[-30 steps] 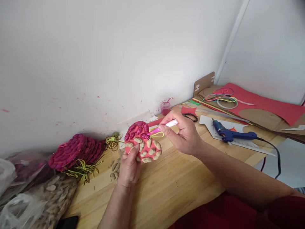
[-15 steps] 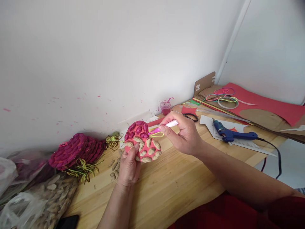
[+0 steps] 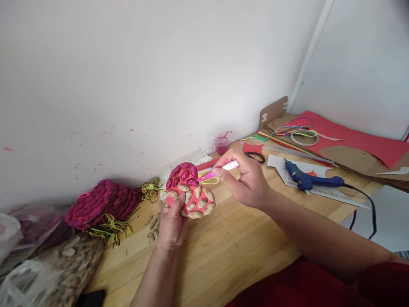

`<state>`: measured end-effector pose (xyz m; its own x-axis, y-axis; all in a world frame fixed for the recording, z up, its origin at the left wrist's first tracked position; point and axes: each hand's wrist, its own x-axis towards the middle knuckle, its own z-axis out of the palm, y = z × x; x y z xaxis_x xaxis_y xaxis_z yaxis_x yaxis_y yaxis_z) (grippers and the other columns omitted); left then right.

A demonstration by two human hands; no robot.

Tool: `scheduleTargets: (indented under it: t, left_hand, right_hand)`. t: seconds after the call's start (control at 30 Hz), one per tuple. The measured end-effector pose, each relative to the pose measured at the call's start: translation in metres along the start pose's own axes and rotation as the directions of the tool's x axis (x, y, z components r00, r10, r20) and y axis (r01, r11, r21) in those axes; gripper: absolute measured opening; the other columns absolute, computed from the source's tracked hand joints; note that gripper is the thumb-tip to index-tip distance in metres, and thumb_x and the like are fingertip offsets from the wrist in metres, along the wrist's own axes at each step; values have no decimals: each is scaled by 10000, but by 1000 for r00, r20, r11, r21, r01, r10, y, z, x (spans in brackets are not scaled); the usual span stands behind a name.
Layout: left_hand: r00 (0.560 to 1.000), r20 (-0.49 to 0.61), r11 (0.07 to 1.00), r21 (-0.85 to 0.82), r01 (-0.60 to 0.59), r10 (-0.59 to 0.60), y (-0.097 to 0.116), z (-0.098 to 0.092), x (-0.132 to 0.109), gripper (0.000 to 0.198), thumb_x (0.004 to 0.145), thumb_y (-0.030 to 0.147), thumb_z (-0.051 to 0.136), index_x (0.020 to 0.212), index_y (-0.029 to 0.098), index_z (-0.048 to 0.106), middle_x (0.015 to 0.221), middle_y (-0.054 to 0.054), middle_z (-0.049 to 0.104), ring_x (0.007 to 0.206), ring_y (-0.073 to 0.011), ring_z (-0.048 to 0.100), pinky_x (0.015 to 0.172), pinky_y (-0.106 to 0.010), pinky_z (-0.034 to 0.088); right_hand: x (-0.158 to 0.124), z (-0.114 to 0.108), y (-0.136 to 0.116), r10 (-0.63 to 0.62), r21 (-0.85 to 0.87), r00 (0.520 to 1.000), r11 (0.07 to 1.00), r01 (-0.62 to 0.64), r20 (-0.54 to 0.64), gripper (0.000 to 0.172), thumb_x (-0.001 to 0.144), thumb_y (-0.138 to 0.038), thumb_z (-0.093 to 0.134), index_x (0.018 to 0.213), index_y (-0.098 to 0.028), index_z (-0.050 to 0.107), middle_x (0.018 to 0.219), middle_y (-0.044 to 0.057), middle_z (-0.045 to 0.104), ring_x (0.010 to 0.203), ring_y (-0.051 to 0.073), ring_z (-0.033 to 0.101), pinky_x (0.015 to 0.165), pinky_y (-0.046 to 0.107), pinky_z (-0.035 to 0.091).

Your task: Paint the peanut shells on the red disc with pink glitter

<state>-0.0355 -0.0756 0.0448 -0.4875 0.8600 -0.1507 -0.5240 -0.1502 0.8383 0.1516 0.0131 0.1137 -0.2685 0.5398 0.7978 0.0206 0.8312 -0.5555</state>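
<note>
My left hand (image 3: 173,226) grips the lower edge of a round red disc (image 3: 202,195) covered in peanuts, thumb on the front. Peanuts on its upper part are magenta and look wet; the lower ones are bare tan shells. Between the thumb and fingers of my right hand (image 3: 247,181) is a white-handled paintbrush (image 3: 230,166). Its pink-stained tip touches a magenta peanut (image 3: 192,182) near the disc's right side. A yellow cord loop (image 3: 211,181) sticks out from the disc's right edge. Part of the disc is hidden behind my left thumb.
A stack of magenta peanut discs (image 3: 92,204) leans at left by green cords (image 3: 111,229) and a plastic bag of peanuts (image 3: 72,266). Behind my right hand stands a paint cup (image 3: 221,145). Scissors (image 3: 255,157), a blue glue gun (image 3: 309,179) and red sheet (image 3: 361,140) lie right.
Very little differs. The disc and my left hand have shifted slightly left, and the brush tip stays at about the same peanut.
</note>
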Motion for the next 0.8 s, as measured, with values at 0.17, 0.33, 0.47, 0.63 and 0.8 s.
scheduleTargets:
  t: [0.17, 0.33, 0.47, 0.63, 0.8]
  left_hand:
    - [1000, 24, 1000, -4, -15, 15, -1, -1, 0, 291, 660, 294, 935, 856, 204, 740, 873, -13, 783, 767, -183, 751, 748, -288, 618]
    - [999, 28, 1000, 1, -16, 16, -2, -2, 0, 263, 671, 297, 929, 786, 204, 710, 788, 4, 749, 731, -168, 733, 709, -264, 596]
    - [1000, 16, 1000, 12, -19, 19, -2, -2, 0, 286, 658, 301, 933, 731, 204, 673, 704, 25, 700, 704, -163, 713, 661, -253, 571]
    - [999, -20, 1000, 2, -31, 31, -3, 0, 1, 334, 619, 296, 953, 757, 195, 666, 736, 24, 720, 650, -134, 676, 593, -220, 524]
    - [999, -25, 1000, 1, -22, 22, -3, 0, 2, 345, 614, 295, 961, 744, 186, 660, 708, 34, 714, 615, -119, 667, 549, -196, 493]
  right_hand:
    - [1, 0, 0, -5, -8, 1000, 1000, 6, 21, 94, 958, -268, 646, 883, -217, 624, 813, 5, 715, 698, 138, 623, 693, 305, 474]
    - [1, 0, 0, 10, -17, 1000, 1000, -10, 6, 97, 949, -273, 658, 877, -217, 624, 790, -1, 703, 679, 136, 612, 711, 315, 470]
    - [0, 0, 0, 10, -15, 1000, 1000, -10, 18, 95, 955, -279, 650, 883, -224, 623, 807, 2, 707, 695, 144, 618, 701, 316, 464]
    - [0, 0, 1, 28, -45, 999, 999, -26, 40, 121, 946, -280, 660, 854, -224, 603, 739, -13, 669, 666, 146, 603, 692, 325, 437]
    - [0, 0, 5, 4, -54, 999, 999, -1, 45, 102, 954, -275, 657, 881, -221, 609, 776, -9, 682, 693, 147, 612, 714, 328, 432]
